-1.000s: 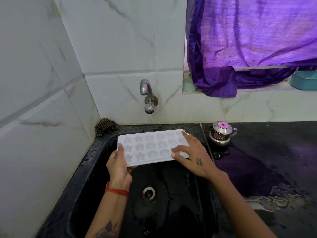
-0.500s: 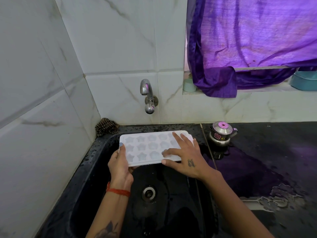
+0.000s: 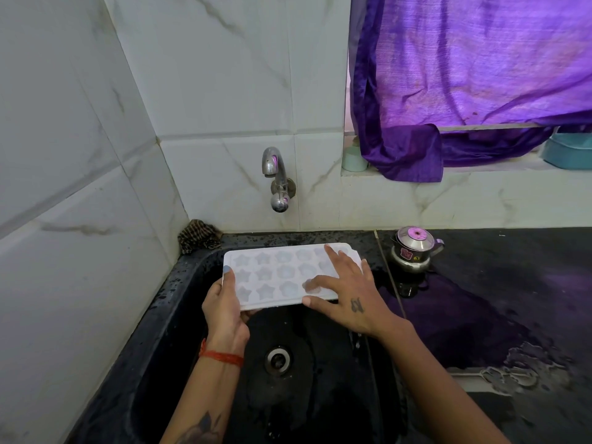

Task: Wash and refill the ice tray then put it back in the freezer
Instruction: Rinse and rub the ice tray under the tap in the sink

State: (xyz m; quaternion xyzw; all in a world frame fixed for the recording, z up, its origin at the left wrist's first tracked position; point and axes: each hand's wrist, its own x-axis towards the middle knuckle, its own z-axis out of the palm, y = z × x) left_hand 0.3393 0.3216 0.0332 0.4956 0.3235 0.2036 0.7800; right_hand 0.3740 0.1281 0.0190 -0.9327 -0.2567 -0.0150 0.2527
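A white ice tray (image 3: 275, 277) with star and flower moulds is held level over the black sink (image 3: 179, 331), below the steel tap (image 3: 277, 179). My left hand (image 3: 224, 312) grips its left end, thumb on top and fingers beneath. Spread flat, my right hand (image 3: 346, 293) lies on the tray's right half, fingers apart across the moulds and covering them. No water runs from the tap.
A small steel kettle (image 3: 415, 249) stands on the wet black counter (image 3: 512, 299) right of the sink. A brown scrubber (image 3: 198, 235) sits in the back left corner. A purple curtain (image 3: 464, 84) hangs over a sill with a teal tub (image 3: 568, 152). The drain (image 3: 278, 359) is in the sink floor.
My right hand has slid leftward from the tray's right edge onto its top, fingers now spread over the moulds. The tray and my left hand stay about where they were.
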